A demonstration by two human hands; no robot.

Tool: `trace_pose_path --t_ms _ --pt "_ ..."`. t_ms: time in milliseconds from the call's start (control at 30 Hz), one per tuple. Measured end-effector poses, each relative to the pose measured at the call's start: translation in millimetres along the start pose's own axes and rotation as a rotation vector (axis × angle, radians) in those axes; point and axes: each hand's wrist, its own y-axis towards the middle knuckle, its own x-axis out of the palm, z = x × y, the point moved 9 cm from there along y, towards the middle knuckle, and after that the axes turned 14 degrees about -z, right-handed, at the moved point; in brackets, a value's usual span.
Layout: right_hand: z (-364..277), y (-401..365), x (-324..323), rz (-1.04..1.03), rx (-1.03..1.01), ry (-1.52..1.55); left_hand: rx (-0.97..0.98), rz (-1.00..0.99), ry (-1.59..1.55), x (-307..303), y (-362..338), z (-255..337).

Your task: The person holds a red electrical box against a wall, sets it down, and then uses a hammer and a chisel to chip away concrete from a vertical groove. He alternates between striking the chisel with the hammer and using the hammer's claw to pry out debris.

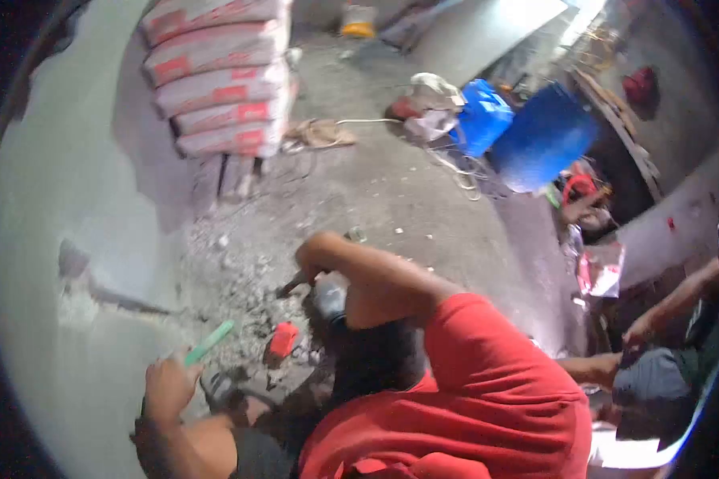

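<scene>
My left hand (168, 387), at lower left close to the pale wall, is closed around a slim green rod (209, 342). One end of the rod slants up and to the right. My right hand (317, 254) is curled, with a dark stick-like piece (293, 285) poking out below the fingers; the rest of it is hidden. Between the hands a small red object (283, 339) lies on broken rubble (252, 287). A grey shoe (330, 295) shows beneath my right arm. Near my left hand, the wall (128, 271) has a chipped, broken patch.
Stacked red-and-white sacks (224, 72) stand against the wall. Farther right are a pale bag (433, 104), a blue jerrycan (483, 117), a blue drum (545, 136) and a loose white cable (459, 172). Another person's arm (671, 307) shows at right.
</scene>
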Motion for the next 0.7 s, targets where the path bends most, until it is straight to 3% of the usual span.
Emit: trace_pose_path --t_ms 67,133,300,700 --pt "3 9 -1 0.071 0.039 -0.017 0.032 0.018 0.002 11 5 -11" --pt "-15 -35 -7 0.159 -0.007 -0.088 -0.04 -0.022 -0.031 2 -4 -3" --pt "-16 19 -2 0.008 0.038 -0.148 -0.065 -0.034 0.012 -2 7 -9" --pt "-10 13 -9 0.053 0.087 -0.11 -0.119 -0.036 0.039 -5 14 -33"
